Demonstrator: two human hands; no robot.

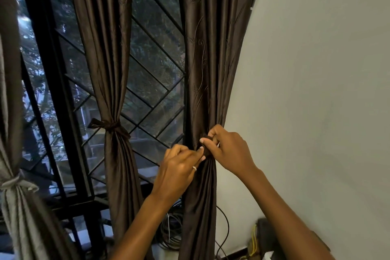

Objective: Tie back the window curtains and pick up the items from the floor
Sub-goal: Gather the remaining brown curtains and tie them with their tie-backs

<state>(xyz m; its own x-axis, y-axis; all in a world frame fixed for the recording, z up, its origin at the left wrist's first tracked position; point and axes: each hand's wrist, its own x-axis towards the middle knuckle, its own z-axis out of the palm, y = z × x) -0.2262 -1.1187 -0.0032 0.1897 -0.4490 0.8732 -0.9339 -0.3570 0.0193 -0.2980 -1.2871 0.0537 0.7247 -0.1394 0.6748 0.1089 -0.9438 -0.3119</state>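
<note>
The pale wall [316, 91] fills the space to the right of the right curtain [211, 48], and the barred window [152, 65] lies to its left. This right curtain is dark brown. It hangs between window and wall and is bunched narrow at mid-height. Left of it, the middle curtain [105, 48] is cinched by a knotted band [109, 127]. Farther left, the paler left curtain [12, 207] is bound by a grey band [14, 182]. Coiled cables [168, 232] lie low, just left of the right curtain's foot and partly behind it. Both hands meet at the right curtain's bunched waist. The left hand [179, 167] comes from its left and the right hand [228, 150] from its right. Each has curled fingers pinching the dark tie [207, 148] wrapped round the fabric. A ring [194, 168] sits on a left finger.
</note>
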